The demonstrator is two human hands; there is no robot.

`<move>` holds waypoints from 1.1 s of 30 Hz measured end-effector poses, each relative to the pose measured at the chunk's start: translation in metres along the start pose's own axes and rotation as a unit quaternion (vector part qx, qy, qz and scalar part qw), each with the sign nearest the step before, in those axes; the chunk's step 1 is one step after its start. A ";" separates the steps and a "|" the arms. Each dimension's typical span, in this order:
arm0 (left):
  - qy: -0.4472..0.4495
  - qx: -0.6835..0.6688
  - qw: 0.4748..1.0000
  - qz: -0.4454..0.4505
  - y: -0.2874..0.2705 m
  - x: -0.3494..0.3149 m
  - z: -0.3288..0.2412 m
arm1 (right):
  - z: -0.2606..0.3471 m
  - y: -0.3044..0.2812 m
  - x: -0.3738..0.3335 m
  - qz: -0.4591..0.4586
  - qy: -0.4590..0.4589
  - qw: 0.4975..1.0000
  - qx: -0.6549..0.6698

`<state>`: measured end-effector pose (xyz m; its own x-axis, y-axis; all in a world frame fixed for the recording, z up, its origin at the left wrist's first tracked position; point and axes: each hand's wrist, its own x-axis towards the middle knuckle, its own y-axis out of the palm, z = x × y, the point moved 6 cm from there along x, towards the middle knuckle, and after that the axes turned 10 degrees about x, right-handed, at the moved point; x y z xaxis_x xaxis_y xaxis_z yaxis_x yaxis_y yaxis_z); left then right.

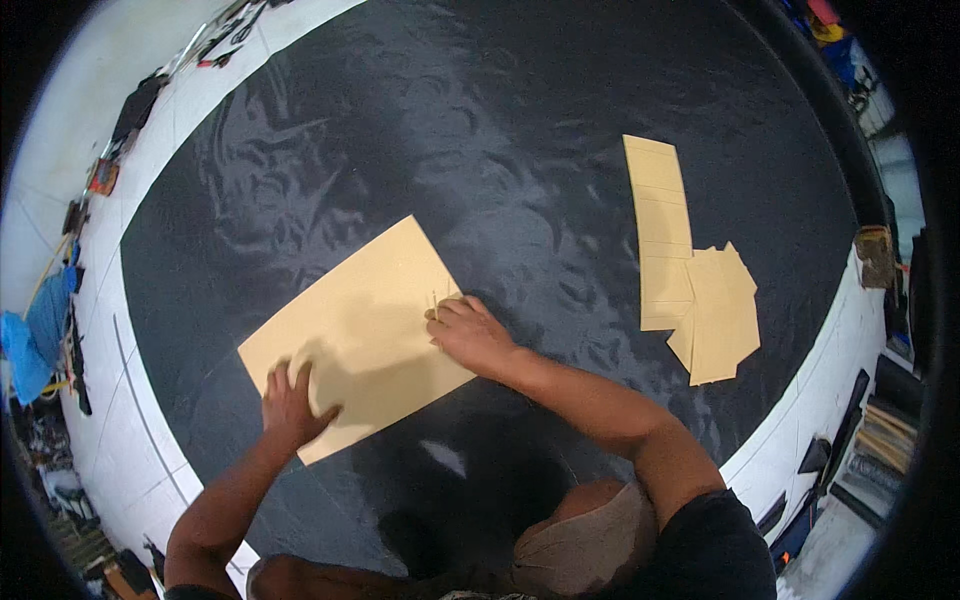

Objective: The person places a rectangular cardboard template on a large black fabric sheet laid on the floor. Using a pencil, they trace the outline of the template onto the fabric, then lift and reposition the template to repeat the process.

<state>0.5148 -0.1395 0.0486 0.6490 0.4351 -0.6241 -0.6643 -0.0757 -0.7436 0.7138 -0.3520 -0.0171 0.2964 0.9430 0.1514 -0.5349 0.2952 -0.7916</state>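
So the tan rectangular card sheet (350, 300) lies flat on glossy black sheeting (530, 110). Left hand (288, 408) is splayed loose on its near-left part; right hand (474, 334) has curled fingers by its right edge, can't tell if they're pinching anything.

Your left hand (290, 405) is on the near-left part of the card sheet (370, 290), your right hand (472, 335) at its right edge. Beneath the sheet and beyond both hands lies the cloth (500, 120). Well right of your right hand, the first card piece (660, 220) lies on it, the second card piece (725, 310) meeting its near right side.
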 end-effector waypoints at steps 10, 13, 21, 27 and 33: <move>0.088 -0.198 0.955 -0.200 -0.080 0.125 -0.139 | 0.004 -0.003 -0.001 -0.042 -0.041 0.998 0.008; 0.083 -0.209 0.955 -0.193 -0.076 0.133 -0.139 | 0.004 -0.004 -0.003 -0.051 -0.047 0.998 0.004; 0.056 -0.194 0.970 -0.136 -0.085 0.133 -0.147 | -0.053 -0.038 0.017 -0.004 0.118 0.947 0.297; 0.059 -0.133 0.987 -0.064 -0.100 0.130 -0.148 | -0.082 -0.072 0.066 -0.081 0.228 0.928 0.284; 0.036 -0.134 0.988 -0.068 -0.098 0.135 -0.153 | -0.089 -0.063 0.115 -0.149 0.129 0.953 0.230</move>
<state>0.7248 -0.2107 0.0005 0.7565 0.3936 -0.5223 -0.4534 -0.2599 -0.8526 0.8520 -0.2758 -0.0021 0.6423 0.7549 0.1322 -0.6690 0.6364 -0.3840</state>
